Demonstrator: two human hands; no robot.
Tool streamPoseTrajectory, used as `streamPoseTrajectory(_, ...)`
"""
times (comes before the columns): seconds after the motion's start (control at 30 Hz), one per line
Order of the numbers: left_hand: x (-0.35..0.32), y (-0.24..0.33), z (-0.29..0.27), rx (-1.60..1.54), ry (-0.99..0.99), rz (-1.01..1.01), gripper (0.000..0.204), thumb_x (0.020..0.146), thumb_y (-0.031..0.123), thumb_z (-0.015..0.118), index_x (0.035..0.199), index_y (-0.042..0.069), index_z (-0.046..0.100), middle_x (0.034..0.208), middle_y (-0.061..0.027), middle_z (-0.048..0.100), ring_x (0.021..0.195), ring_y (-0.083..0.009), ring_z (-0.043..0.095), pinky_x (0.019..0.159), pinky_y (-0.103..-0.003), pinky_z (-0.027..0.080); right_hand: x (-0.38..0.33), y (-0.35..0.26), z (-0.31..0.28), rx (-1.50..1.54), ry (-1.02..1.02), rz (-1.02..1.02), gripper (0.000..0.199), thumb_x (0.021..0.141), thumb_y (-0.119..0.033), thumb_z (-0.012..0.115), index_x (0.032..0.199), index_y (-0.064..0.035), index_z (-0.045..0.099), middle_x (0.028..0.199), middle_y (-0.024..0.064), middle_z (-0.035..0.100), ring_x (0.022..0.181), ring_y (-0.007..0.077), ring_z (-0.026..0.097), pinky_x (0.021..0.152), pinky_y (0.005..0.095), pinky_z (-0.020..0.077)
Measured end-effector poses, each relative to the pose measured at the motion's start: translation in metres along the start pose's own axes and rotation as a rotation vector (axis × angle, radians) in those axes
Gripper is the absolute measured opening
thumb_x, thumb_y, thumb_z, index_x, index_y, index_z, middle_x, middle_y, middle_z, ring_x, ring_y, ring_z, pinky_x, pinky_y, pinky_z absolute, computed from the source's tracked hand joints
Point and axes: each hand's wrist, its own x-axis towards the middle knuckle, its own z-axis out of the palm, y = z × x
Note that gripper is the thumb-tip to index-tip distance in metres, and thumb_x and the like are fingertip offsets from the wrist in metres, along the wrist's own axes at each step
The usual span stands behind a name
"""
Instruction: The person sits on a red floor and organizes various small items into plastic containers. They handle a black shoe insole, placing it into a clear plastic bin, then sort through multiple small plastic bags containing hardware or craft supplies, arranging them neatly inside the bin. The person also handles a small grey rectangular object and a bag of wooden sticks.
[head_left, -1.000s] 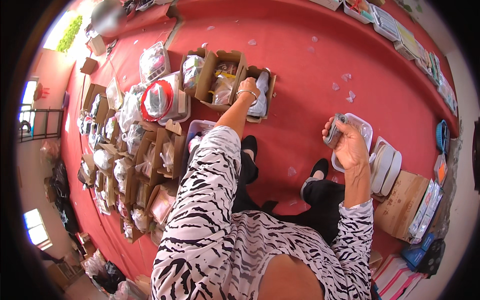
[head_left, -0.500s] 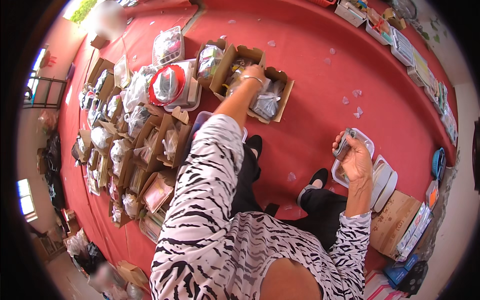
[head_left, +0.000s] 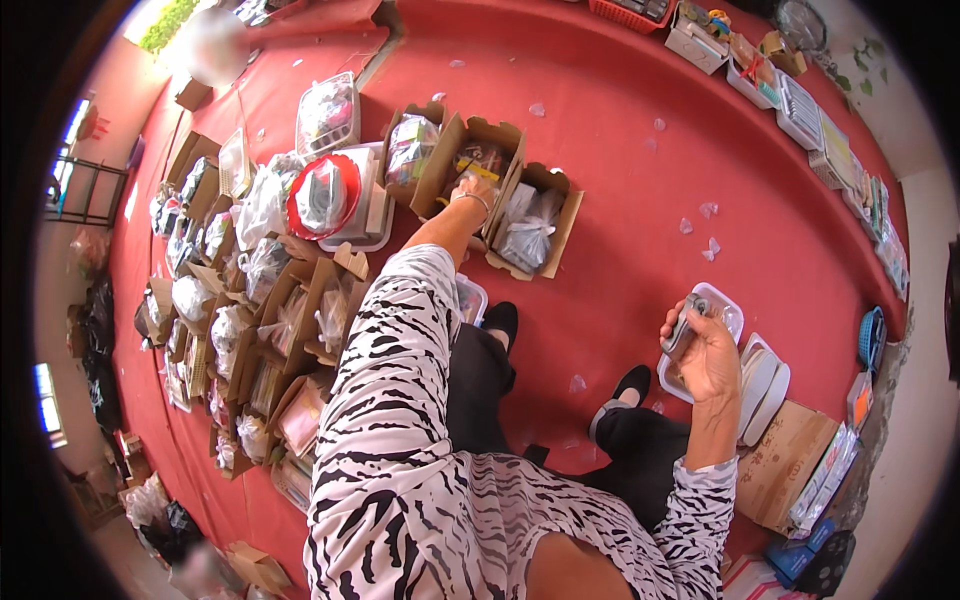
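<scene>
My left hand (head_left: 474, 189), with a bangle at its wrist, reaches into an open cardboard box (head_left: 436, 172) in the upper middle. It is at clear plastic packets, beside a yellow strip (head_left: 484, 172); its fingertips are too hard to make out to tell whether they grip anything. My right hand (head_left: 710, 358) is raised on the right side, fingers wrapped round a small grey oblong object (head_left: 684, 328). Below that hand, and partly hidden by it, is a white plastic basket (head_left: 733, 310). Right of the reached-into box stands another cardboard box with a tied bag of grey items (head_left: 530, 240).
Many cardboard boxes with bagged goods (head_left: 285, 310) crowd the left. A red round tray (head_left: 352, 212) rests on a pale bin there. White lids (head_left: 765, 385) and a brown carton (head_left: 795, 455) lie to the right. Filled baskets (head_left: 800, 105) line the far right ledge. Plastic scraps dot the red floor covering.
My left hand has shifted left and slightly down within the box, and the yellow strip now shows above it. My right hand still holds the grey object, tilted a little differently.
</scene>
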Motion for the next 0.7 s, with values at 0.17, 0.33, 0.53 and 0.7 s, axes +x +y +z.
streamPoseTrajectory(0.17, 0.006, -0.002, 0.016, -0.056, 0.002, -0.018, 0.028, 0.089, 0.021, 0.049, 0.111, 0.010, 0.061, 0.116, -0.0143, 0.058, 0.108, -0.0297, 0.057, 0.086, -0.038, 0.049, 0.001, 0.003, -0.004, 0.001, -0.009, -0.003, 0.013, 0.084, -0.007, 0.055, 0.094, 0.0009, 0.055, 0.083, 0.0127, 0.060, 0.075, 0.0228, 0.061, 0.069, 0.0325, 0.0519)
streamPoseTrajectory(0.33, 0.003, 0.002, 0.015, -0.084, -0.061, -0.010, 0.028, 0.088, 0.022, 0.048, 0.108, 0.008, 0.063, 0.111, -0.0163, 0.061, 0.103, -0.0306, 0.060, 0.084, -0.039, 0.049, 0.002, 0.003, -0.005, 0.025, -0.019, -0.002, 0.012, 0.084, -0.005, 0.054, 0.094, 0.0015, 0.055, 0.083, 0.0125, 0.059, 0.075, 0.0226, 0.060, 0.070, 0.0326, 0.0519)
streamPoseTrajectory(0.53, 0.037, -0.053, -0.010, 0.394, 0.055, 0.324, 0.021, 0.078, 0.014, 0.054, 0.089, 0.000, 0.066, 0.092, -0.0185, 0.065, 0.084, -0.0309, 0.064, 0.071, -0.038, 0.053, 0.004, 0.003, -0.007, 0.010, -0.017, -0.011, 0.012, 0.084, -0.006, 0.054, 0.093, 0.0017, 0.055, 0.083, 0.0118, 0.059, 0.075, 0.0206, 0.060, 0.069, 0.0313, 0.0530)
streamPoseTrajectory(0.7, 0.036, -0.140, -0.008, -1.489, 0.119, 0.060, 0.017, 0.072, 0.015, 0.056, 0.085, 0.005, 0.058, 0.074, -0.0125, 0.059, 0.063, -0.0297, 0.060, 0.056, -0.043, 0.051, 0.003, 0.003, -0.001, -0.010, -0.036, 0.013, 0.012, 0.084, -0.007, 0.055, 0.094, -0.0003, 0.055, 0.082, 0.0104, 0.060, 0.073, 0.0198, 0.061, 0.066, 0.0296, 0.0527)
